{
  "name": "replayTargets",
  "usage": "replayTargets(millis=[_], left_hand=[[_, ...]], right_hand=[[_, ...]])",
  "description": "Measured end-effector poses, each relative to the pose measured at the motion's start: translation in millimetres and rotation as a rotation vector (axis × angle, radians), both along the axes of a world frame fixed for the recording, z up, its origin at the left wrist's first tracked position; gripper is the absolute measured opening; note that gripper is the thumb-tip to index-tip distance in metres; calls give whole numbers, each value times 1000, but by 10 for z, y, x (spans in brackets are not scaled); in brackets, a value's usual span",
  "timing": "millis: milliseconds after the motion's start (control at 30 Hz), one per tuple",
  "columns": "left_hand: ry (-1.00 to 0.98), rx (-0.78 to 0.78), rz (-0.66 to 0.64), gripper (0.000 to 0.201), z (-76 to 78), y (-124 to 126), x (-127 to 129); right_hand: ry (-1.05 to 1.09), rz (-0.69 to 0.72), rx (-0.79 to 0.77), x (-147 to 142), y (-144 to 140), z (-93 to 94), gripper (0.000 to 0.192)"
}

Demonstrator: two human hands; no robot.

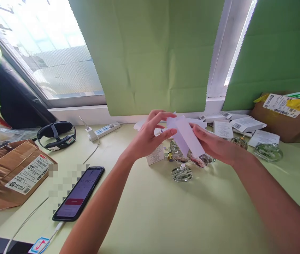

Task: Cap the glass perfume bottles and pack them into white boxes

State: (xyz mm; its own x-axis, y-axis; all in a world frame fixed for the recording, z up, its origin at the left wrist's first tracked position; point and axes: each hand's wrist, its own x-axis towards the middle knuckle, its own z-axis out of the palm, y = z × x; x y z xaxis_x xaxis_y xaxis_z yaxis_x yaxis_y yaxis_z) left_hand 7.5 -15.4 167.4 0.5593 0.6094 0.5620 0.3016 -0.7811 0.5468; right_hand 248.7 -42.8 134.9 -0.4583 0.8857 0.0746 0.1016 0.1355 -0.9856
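Both forearms (104, 201) bare — tapering to narrow wrists (130, 154) — left hand (150, 135) and right hand (215, 144) bare too, slender-fingered.

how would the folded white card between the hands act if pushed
The folded white card looks thin, so it is probably light for its size. Its flat panels look straight, suggesting some stiffness, but the fold between them would likely bend if pushed.
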Motion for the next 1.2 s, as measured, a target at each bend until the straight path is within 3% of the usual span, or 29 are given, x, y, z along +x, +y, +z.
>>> replayTargets(millis=[100,200,333,433,533,633,800,933,1033,1200], left_hand=[[8,30,-26,35,-9,15,-8],[-6,17,-15,48,5,40,-42],[64,4,249,29,26,127,-235],[439,-67,401,35,31,193,-458],[718,-233,351,35,28,224,-612],[776,-285,347,28,15,240,-638],[731,-257,287,19,-66,327,-596],[649,-226,231,30,-114,388,-595],[586,-253,175,38,-80,365,-561],[491,-279,96,34,-25,314,-483]], right_hand=[[192,-7,-108,-23,41,-35,50],[240,-12,-111,7,75,-54,42],[286,-86,-76,84,94,-49,46],[268,-107,-57,97,120,-24,53],[215,-96,-38,37,162,15,51],[206,-113,14,-57,197,49,49],[144,-120,128,-190,203,61,51],[124,-41,161,-332,194,14,48],[118,6,198,-453,178,-29,42],[-27,-46,308,-541,146,-57,36]])
